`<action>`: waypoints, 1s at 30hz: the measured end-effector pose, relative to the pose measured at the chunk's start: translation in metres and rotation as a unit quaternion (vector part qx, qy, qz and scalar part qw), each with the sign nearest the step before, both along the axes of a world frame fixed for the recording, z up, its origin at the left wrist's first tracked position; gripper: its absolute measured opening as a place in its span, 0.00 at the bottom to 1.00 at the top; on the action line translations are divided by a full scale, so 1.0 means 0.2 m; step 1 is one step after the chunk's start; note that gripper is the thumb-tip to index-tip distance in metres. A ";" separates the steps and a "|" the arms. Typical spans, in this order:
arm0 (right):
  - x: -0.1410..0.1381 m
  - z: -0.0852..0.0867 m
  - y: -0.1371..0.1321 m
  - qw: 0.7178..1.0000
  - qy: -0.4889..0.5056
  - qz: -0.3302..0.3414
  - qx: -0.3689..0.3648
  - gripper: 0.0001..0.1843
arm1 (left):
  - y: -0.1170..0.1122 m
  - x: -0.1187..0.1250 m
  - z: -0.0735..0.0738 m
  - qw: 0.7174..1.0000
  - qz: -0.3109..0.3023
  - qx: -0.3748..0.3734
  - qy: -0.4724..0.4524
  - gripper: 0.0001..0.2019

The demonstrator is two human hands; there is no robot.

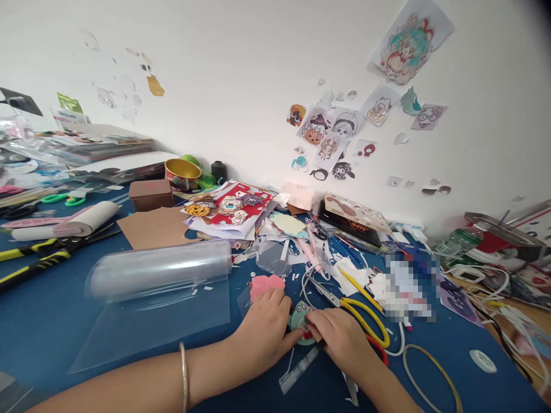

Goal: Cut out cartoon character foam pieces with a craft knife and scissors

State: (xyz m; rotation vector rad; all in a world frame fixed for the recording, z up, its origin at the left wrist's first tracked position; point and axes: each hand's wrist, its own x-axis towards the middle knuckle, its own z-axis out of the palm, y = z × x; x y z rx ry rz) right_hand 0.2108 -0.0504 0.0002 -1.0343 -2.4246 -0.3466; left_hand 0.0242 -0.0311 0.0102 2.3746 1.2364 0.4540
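A teal cartoon cutout [300,314] with big round eyes lies on the blue table between my two hands. My left hand [264,324] has its fingers curled, with the thumb pressed on the cutout's lower left edge. From the other side, my right hand [340,338] pinches the cutout's right part between thumb and fingers, which hide some of it. Just beyond my left knuckles is a pink scalloped paper piece [266,284]. Below my right fingers lies a clear, pen-like stick [299,370]. Scissors with yellow handles [368,321] rest right beside my right hand.
A roll of clear film [163,269] spreads across the left, near black-and-yellow pliers [55,255]. Behind are a brown box [150,195], a gold-lined tin [183,172] and stacked printed sheets [235,209]. Paper scraps, cables and a green bottle [460,244] crowd the right.
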 end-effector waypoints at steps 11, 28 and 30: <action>-0.05 0.09 0.04 0.984 0.092 -0.068 0.134 0.06 | 0.05 0.05 -0.01 0.937 0.048 -0.183 -0.292 0.13; -0.16 0.09 0.10 0.985 0.059 -0.111 0.114 0.14 | 0.05 0.01 -0.01 0.939 0.083 -0.134 -0.307 0.11; -0.16 0.09 0.10 0.985 0.058 -0.112 0.119 0.13 | 0.06 0.01 -0.01 0.941 0.080 -0.125 -0.303 0.11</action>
